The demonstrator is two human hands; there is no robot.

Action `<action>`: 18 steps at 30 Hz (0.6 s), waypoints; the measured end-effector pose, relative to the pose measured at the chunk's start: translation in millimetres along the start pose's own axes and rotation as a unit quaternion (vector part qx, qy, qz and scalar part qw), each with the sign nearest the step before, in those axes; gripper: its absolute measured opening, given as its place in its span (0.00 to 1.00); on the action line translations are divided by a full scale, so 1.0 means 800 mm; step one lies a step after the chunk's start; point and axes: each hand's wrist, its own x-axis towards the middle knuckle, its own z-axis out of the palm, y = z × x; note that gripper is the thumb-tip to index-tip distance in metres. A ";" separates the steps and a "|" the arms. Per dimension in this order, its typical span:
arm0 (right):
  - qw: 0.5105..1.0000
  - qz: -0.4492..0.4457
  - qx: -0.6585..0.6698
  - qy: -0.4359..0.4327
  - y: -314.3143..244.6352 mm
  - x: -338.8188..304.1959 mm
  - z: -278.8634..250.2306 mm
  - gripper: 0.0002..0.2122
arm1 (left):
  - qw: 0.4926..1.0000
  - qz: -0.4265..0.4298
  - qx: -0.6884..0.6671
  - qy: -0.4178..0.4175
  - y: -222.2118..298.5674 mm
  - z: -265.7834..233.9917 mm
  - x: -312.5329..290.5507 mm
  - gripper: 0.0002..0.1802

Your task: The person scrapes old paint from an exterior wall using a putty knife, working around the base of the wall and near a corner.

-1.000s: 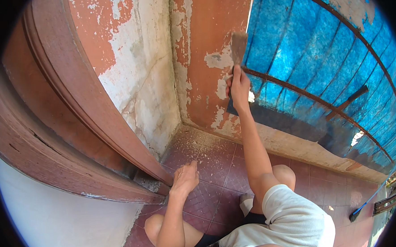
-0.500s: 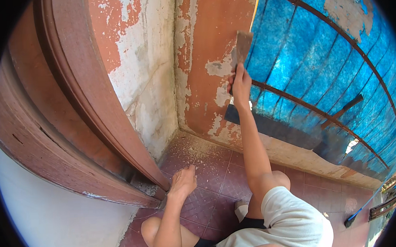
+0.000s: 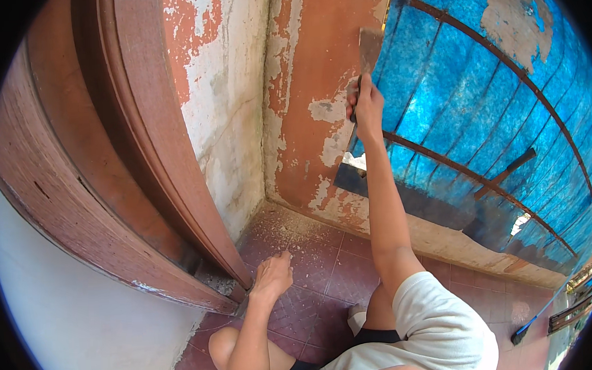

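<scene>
My right hand (image 3: 368, 111) is wrapped round the dark handle of a scraper (image 3: 370, 47) with a wide, flat metal blade. The blade points upward and lies over the right edge of the peeling orange wall (image 3: 329, 56), beside the blue sheet; whether it touches the wall I cannot tell. Pale patches show where paint is gone from that wall. Low over the tiles, my left hand (image 3: 272, 276) is closed with curled fingers, back of the hand up, and no object shows in it. Pale paint flakes (image 3: 288, 229) lie scattered on the floor beyond it.
A wooden door frame (image 3: 152, 125) rises on the left, beside a stained, flaking wall (image 3: 221, 88). On the right, a blue translucent sheet (image 3: 437, 77) is crossed by rusty bars (image 3: 469, 169). Reddish tiles (image 3: 314, 268) cover the floor. A blue-handled tool (image 3: 521, 332) lies at the lower right.
My right hand has moved upward with the scraper, its arm straighter. The left hand stays nearly in place. The whole view has shifted slightly.
</scene>
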 end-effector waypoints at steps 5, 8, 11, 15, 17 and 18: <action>0.999 -0.004 -0.045 -0.010 0.001 0.006 -0.015 0.20 | 1.000 0.012 0.005 -0.009 0.015 -0.005 0.001 0.10; 0.998 -0.028 -0.042 -0.027 -0.052 0.055 0.008 0.20 | 1.000 0.011 0.015 0.000 0.005 0.002 0.000 0.09; 0.998 -0.043 -0.022 -0.035 -0.065 0.065 0.016 0.20 | 1.000 0.014 0.007 0.013 0.007 -0.001 0.000 0.09; 1.000 0.004 -0.002 -0.023 -0.032 0.017 0.006 0.20 | 1.000 0.010 -0.005 0.027 0.000 0.000 -0.001 0.09; 1.000 0.016 -0.012 -0.020 -0.030 0.011 -0.002 0.20 | 1.000 0.020 0.002 0.023 0.003 0.005 -0.002 0.09; 0.999 0.030 -0.023 -0.015 -0.029 0.011 -0.004 0.20 | 1.000 0.018 0.003 0.025 0.001 0.003 -0.003 0.09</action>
